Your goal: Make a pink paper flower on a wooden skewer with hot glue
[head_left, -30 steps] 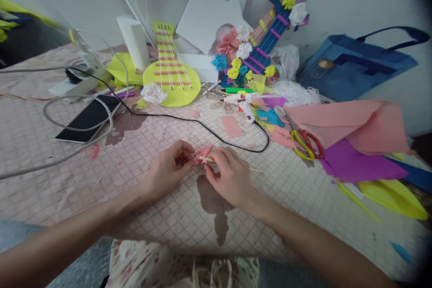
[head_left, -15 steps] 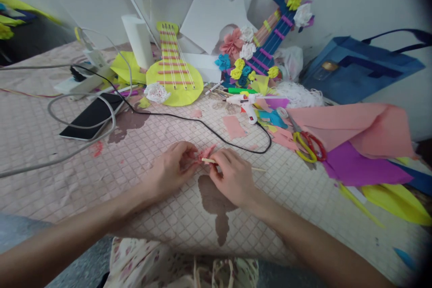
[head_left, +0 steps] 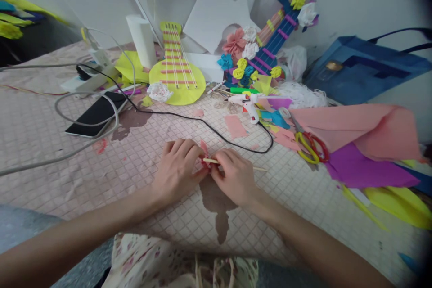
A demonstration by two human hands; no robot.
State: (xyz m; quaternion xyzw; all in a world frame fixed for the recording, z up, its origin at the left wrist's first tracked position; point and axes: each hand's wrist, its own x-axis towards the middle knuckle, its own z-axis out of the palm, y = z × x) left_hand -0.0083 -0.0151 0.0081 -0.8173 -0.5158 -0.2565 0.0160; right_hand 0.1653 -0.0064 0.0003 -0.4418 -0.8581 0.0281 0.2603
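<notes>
My left hand [head_left: 179,166] pinches a small piece of pink crepe paper [head_left: 204,147] above the middle of the table. Against that paper lies the blunt end of a thin wooden stick [head_left: 211,160], which my right hand [head_left: 233,175] grips between thumb and fingers. The stick's pointed end sticks out past the right hand. Both hands are closed and almost touch. Part of the paper is hidden behind the fingers, so its exact shape cannot be made out.
Behind the hands stand a yellow paper guitar [head_left: 178,82] and a blue one [head_left: 275,49] with paper flowers. A glue gun [head_left: 248,105] trails a black cord. Scissors [head_left: 308,146] lie by pink crepe sheets [head_left: 354,128]. A tablet-like black device [head_left: 94,117] sits left.
My left hand has turned and shifted slightly right, its fingers closing nearer the stick. The pink paper now points upward. The right hand keeps its grip; the view has shifted a little.
</notes>
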